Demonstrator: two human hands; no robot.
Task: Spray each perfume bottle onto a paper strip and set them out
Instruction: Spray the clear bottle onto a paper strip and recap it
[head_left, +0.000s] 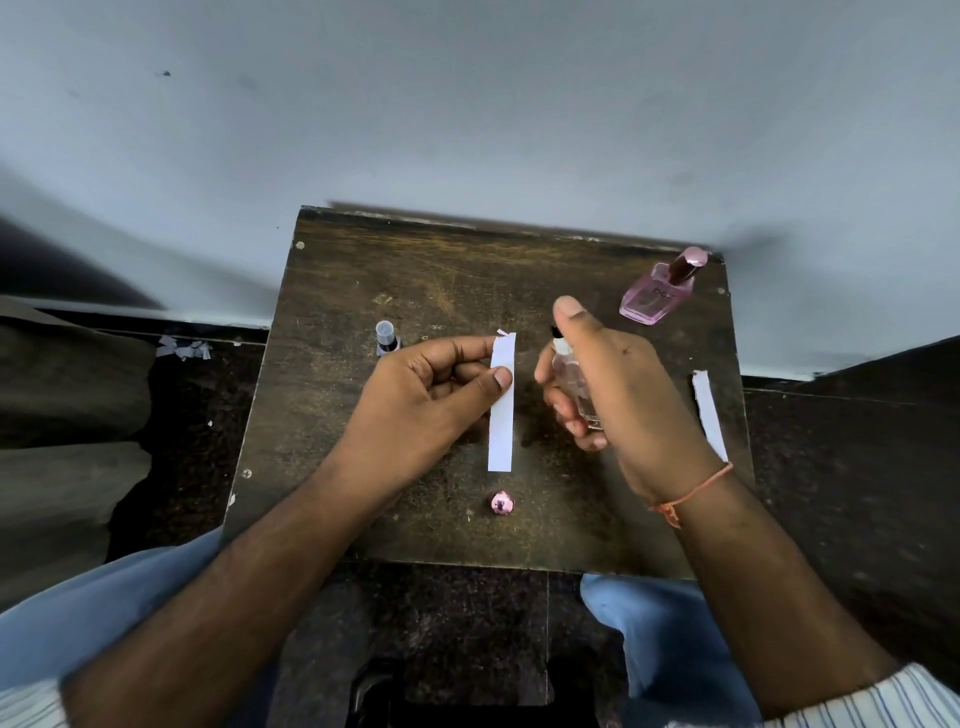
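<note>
My left hand (431, 395) pinches a white paper strip (502, 426) near its top and holds it upright above the small dark table (363, 280). Just right of the strip, my right hand (618, 384) grips a small clear spray bottle (571, 379), with a raised finger over its nozzle, which faces the strip. A pink perfume bottle (657, 293) stands at the table's back right corner. At the back left, behind my left hand, stands a small bottle with a clear cap (387, 339). A second paper strip (709, 413) lies at the right edge.
A small pink cap (502, 503) lies near the table's front edge. The wall rises directly behind the table. Paper scraps (184, 348) lie on the floor to the left. My knees in blue trousers sit under the front edge.
</note>
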